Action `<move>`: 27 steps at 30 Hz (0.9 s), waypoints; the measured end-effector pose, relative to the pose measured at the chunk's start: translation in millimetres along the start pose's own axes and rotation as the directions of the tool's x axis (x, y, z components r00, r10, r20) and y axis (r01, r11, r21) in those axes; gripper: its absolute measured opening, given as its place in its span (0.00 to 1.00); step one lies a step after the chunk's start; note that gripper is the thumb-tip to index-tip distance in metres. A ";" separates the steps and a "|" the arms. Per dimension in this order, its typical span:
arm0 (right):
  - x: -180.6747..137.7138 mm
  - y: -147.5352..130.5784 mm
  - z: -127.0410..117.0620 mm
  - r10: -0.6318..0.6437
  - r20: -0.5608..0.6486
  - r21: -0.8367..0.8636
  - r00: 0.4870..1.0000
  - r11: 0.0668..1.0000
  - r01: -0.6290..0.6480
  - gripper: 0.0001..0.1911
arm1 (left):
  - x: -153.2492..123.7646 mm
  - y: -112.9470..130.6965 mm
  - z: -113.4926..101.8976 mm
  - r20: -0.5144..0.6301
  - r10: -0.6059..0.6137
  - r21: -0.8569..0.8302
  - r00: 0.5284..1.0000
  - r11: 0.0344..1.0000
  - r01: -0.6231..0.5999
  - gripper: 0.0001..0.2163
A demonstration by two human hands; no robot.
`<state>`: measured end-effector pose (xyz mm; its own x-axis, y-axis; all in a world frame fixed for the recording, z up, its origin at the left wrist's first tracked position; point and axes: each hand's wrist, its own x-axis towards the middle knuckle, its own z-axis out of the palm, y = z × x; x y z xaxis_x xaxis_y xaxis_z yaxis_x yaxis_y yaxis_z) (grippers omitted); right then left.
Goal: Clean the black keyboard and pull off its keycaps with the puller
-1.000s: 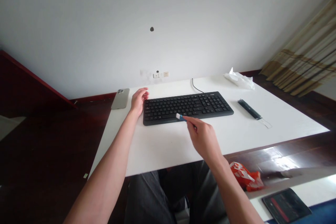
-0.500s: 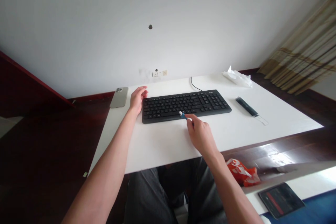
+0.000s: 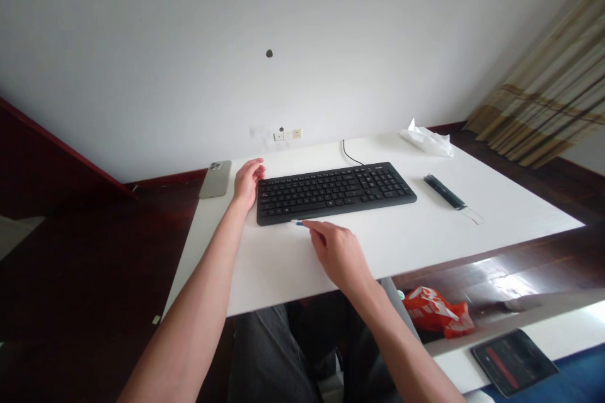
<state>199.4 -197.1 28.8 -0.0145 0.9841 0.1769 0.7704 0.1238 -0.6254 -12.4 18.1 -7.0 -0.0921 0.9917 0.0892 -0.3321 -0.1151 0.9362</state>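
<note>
The right hand (image 3: 338, 253) pinches a small blue tool (image 3: 299, 223) between thumb and fingers, its tip just at the near edge of the black keyboard (image 3: 335, 190). The left hand (image 3: 247, 184) rests half open and empty on the white desk (image 3: 278, 271), just beside the keyboard's left end, near a phone (image 3: 216, 179).

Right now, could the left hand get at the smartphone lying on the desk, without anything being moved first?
Probably yes. The left hand is right beside the smartphone, and nothing appears to stand between them on the white desk. The black keyboard lies on the hand's other side, so it does not block the way.
</note>
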 end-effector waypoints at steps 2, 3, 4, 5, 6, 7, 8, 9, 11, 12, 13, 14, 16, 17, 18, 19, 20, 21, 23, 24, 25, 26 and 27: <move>2.1 4.3 -4.8 0.079 -0.108 -0.036 0.991 0.996 -0.083 0.20 | 0.3 -0.3 -0.1 0.013 0.006 0.012 1.000 1.000 -0.006 0.11; 2.6 5.6 -6.8 0.110 -0.135 -0.061 0.985 0.991 -0.119 0.21 | 0.5 -0.5 -0.2 0.020 0.010 0.020 1.000 1.000 -0.010 0.11; 2.4 5.4 -8.0 0.117 -0.126 -0.080 0.985 0.989 -0.128 0.21 | 0.6 -0.7 -0.4 0.025 0.012 0.025 1.000 1.000 -0.013 0.11; 1.4 3.2 -8.3 0.089 -0.076 -0.081 0.993 0.992 -0.095 0.21 | 0.9 -0.9 -0.6 0.026 0.013 0.026 1.000 1.000 -0.014 0.12; -0.1 -0.7 -8.0 0.030 -0.003 -0.054 1.000 0.998 -0.030 0.21 | 1.1 -1.2 -0.9 0.023 0.012 0.023 1.000 1.000 -0.013 0.12; -1.2 -5.5 -7.7 -0.045 0.075 -0.003 0.996 0.999 0.046 0.20 | 1.3 -1.5 -1.2 0.019 0.011 0.016 1.000 1.000 -0.011 0.12; -1.0 -10.2 -8.2 -0.112 0.135 0.063 0.984 0.992 0.105 0.19 | 1.6 -1.8 -1.4 0.016 0.009 0.008 1.000 1.000 -0.010 0.12; 1.7 -13.5 -10.3 -0.162 0.173 0.127 0.972 0.982 0.141 0.18 | 2.0 -2.2 -1.6 0.014 0.010 0.001 1.000 1.000 -0.010 0.12; 17.5 -12.3 -21.3 -0.163 0.131 0.179 0.978 0.974 0.139 0.15 | 2.6 -2.6 -1.7 0.007 0.011 -0.011 1.000 1.000 -0.011 0.12; 30.9 -6.6 -30.5 -0.131 0.085 0.184 0.988 0.976 0.114 0.13 | 2.9 -2.7 -1.7 0.001 0.009 -0.015 1.000 1.000 -0.009 0.12; 47.4 2.4 -41.7 -0.091 0.037 0.194 0.995 0.978 0.082 0.12 | 3.1 -2.8 -1.7 -0.005 0.005 -0.018 1.000 1.000 -0.005 0.12; 65.6 14.2 -54.4 -0.062 0.011 0.224 0.998 0.973 0.058 0.11 | 3.2 -2.7 -1.6 -0.008 0.000 -0.021 1.000 1.000 0.000 0.12; 101.9 42.2 -81.1 -0.036 0.026 0.291 0.999 0.956 0.027 0.08 | 3.0 -2.1 -1.8 -0.007 -0.008 -0.032 1.000 0.999 0.008 0.12; 116.9 56.0 -93.3 -0.041 0.063 0.313 0.997 0.949 0.020 0.07 | 2.7 -1.7 -1.8 -0.007 -0.011 -0.039 1.000 0.999 0.011 0.12; 128.4 68.4 -103.8 -0.047 0.096 0.325 0.994 0.945 0.013 0.08 | 2.4 -1.3 -1.9 -0.008 -0.014 -0.044 1.000 0.999 0.014 0.12; 135.6 78.4 -111.8 -0.061 0.112 0.321 0.992 0.947 0.022 0.09 | 2.0 -0.8 -2.0 -0.010 -0.017 -0.046 1.000 0.999 0.016 0.12; 138.5 85.6 -117.0 -0.082 0.088 0.307 0.993 0.950 0.051 0.11 | 1.7 -0.4 -2.0 -0.011 -0.018 -0.044 1.000 0.999 0.018 0.12; 137.3 90.0 -119.1 -0.091 0.038 0.275 0.995 0.958 0.078 0.13 | 1.5 0.0 -2.0 -0.009 -0.017 -0.036 1.000 0.999 0.016 0.12; 125.7 90.9 -115.8 -0.117 -0.059 0.166 0.991 0.978 0.126 0.16 | 1.2 0.1 -2.2 -0.001 -0.009 -0.017 1.000 1.000 0.009 0.12; 117.4 88.5 -111.6 -0.136 -0.055 0.113 0.989 0.983 0.142 0.17 | 1.3 0.0 -2.3 0.002 -0.005 -0.013 1.000 1.000 0.005 0.11; 108.8 85.0 -106.8 -0.173 0.024 0.084 0.985 0.982 0.170 0.18 | 1.4 -0.2 -2.4 0.002 -0.001 -0.013 1.000 1.000 0.001 0.11; 100.9 81.1 -102.2 -0.217 0.144 0.100 0.965 0.974 0.204 0.19 | 1.6 -0.4 -2.6 -0.001 0.002 -0.016 1.000 1.000 -0.002 0.11; 94.4 77.5 -98.2 -0.259 0.233 0.134 0.937 0.963 0.233 0.19 | 1.8 -0.6 -2.7 -0.003 0.003 -0.021 1.000 1.000 -0.003 0.11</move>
<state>320.3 -107.0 71.7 -0.3620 0.9199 0.1506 0.6534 0.3656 -0.6629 -14.9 19.8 -8.3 -0.0960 0.9912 0.0912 -0.3518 -0.1195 0.9284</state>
